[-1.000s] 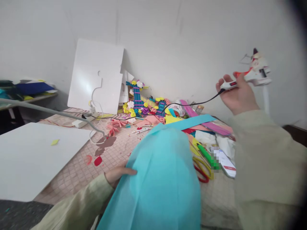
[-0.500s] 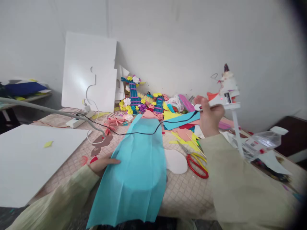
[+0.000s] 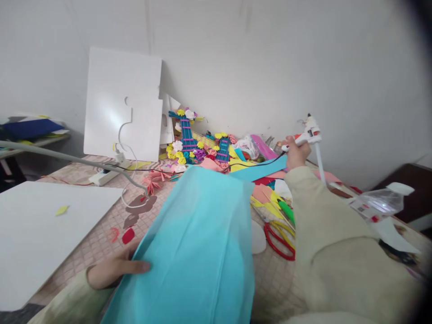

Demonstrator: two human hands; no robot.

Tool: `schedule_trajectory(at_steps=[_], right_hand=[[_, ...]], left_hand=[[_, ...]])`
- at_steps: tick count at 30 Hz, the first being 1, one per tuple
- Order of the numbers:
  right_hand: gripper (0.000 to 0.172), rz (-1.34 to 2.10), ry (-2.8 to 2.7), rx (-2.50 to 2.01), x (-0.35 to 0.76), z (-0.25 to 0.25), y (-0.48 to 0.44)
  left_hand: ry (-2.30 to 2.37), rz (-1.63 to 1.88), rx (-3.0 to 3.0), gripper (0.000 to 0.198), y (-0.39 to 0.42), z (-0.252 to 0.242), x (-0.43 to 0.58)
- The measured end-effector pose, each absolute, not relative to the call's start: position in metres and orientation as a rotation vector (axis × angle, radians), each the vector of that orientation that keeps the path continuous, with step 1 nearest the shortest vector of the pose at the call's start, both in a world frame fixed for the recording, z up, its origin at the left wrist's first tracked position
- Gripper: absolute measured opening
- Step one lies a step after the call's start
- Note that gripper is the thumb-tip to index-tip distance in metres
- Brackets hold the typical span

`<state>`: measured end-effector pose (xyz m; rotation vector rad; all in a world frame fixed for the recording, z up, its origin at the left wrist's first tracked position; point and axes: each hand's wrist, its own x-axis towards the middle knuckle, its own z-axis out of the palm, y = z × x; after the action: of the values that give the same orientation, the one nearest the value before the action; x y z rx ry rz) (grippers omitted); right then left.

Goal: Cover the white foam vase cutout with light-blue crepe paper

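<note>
The blue paper sheet [image 3: 199,247] fills my lower centre; I see its left edge pinched in the left hand [image 3: 116,269], thumb on top. Right of centre, the right hand [image 3: 297,154] grips a white glue gun [image 3: 312,131]. Beside the sheet, lower right, I see scissors [image 3: 267,226]; upper left, a white board [image 3: 123,103] leans against the wall [image 3: 209,58].

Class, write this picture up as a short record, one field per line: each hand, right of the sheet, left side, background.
Left hand: holds the blue sheet by its left edge, thumb on top
Right hand: holds a glue gun, nozzle upward
Right of sheet: red scissor handle; clear bottle farther right
Left side: flat white board bearing a yellow scrap
Background: upright white board near the wall
</note>
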<state>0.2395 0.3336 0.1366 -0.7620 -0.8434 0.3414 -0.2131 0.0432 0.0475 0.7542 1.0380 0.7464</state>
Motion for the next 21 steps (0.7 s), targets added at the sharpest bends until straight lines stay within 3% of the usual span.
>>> schedule_trajectory(at_steps=[6, 16, 18, 21], right_hand=[[0.026, 0.529, -0.798, -0.759, 0.214, 0.103, 0.285], [0.031, 0.796, -0.650, -1.001, 0.138, 0.047, 0.120], [0.039, 0.875, -0.587, -1.059, 0.120, 0.039, 0.087], [0.037, 1.014, -0.443, -1.020, 0.096, 0.024, 0.039]], left_hand=[[1.183, 0.960, 0.660, 0.078, 0.072, 0.054, -0.207], [1.160, 1.069, 0.759, 0.039, 0.153, 0.058, -0.174], [1.158, 1.060, 0.790, 0.035, 0.165, 0.058, -0.168], [1.133, 1.059, 0.846, 0.036, 0.184, 0.056, -0.159]])
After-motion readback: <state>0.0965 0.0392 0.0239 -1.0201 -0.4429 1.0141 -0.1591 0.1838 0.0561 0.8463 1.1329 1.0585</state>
